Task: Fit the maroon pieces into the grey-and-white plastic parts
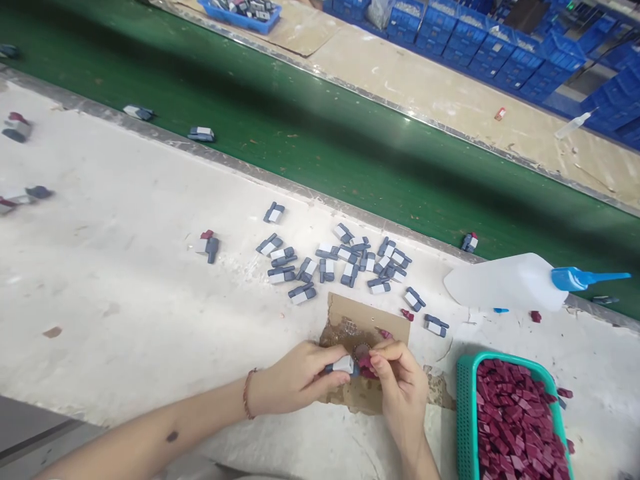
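Note:
My left hand pinches a small grey-and-white plastic part between thumb and fingers. Close beside it, my right hand is closed on a small maroon plastic piece, held up against the end of the grey-and-white part; whether they touch is hard to tell. Both hands are above a stained brown cardboard piece. Another maroon piece lies on that cardboard. Beyond it, several loose grey-and-white parts are scattered over the white table.
A green basket heaped with maroon pieces stands at my right. Behind it lies a white squeeze bottle with a blue nozzle. A green conveyor belt crosses behind the table, carrying several parts. Blue bins line the far side.

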Demonstrator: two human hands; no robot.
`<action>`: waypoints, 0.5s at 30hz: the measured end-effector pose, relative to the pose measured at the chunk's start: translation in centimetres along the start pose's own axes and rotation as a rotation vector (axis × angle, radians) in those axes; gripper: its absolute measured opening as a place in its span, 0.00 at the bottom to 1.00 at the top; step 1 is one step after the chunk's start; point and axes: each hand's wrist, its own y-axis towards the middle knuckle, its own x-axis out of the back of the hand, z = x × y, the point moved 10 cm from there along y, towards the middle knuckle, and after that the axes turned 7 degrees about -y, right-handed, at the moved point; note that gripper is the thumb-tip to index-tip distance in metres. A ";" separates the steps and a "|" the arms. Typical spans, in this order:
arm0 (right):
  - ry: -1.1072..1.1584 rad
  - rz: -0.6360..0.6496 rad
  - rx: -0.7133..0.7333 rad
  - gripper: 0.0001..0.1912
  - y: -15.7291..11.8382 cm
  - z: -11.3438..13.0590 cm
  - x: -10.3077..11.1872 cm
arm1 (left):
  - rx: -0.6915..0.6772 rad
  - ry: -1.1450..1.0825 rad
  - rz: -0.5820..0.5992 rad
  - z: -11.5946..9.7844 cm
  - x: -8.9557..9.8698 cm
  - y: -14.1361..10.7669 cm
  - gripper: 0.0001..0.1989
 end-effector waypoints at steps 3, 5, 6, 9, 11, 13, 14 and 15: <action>-0.008 0.035 0.005 0.16 -0.1 0.0 -0.6 | 0.004 -0.009 -0.002 0.0 0.0 0.0 0.20; -0.017 0.057 0.019 0.15 -0.1 0.1 -0.8 | 0.004 -0.016 -0.001 0.1 0.0 0.1 0.20; -0.025 0.066 0.033 0.15 -0.1 0.2 -0.8 | 0.005 -0.015 0.001 0.1 -0.1 0.1 0.21; -0.084 0.091 0.087 0.14 -0.4 0.4 -0.8 | 0.006 -0.001 -0.002 0.1 -0.2 0.2 0.23; -0.136 0.106 0.126 0.14 -0.6 0.4 -1.1 | 0.000 0.006 -0.018 -0.1 -0.3 0.4 0.24; -0.157 0.082 0.167 0.15 -0.8 0.3 -1.3 | -0.012 0.010 -0.043 -0.1 -0.3 0.6 0.25; -0.151 0.014 0.175 0.15 -0.8 0.2 -0.9 | -0.015 0.007 -0.056 -0.1 -0.3 0.7 0.25; -0.142 -0.053 0.184 0.15 -0.9 0.1 -0.5 | -0.016 0.001 -0.065 0.1 -0.3 0.8 0.25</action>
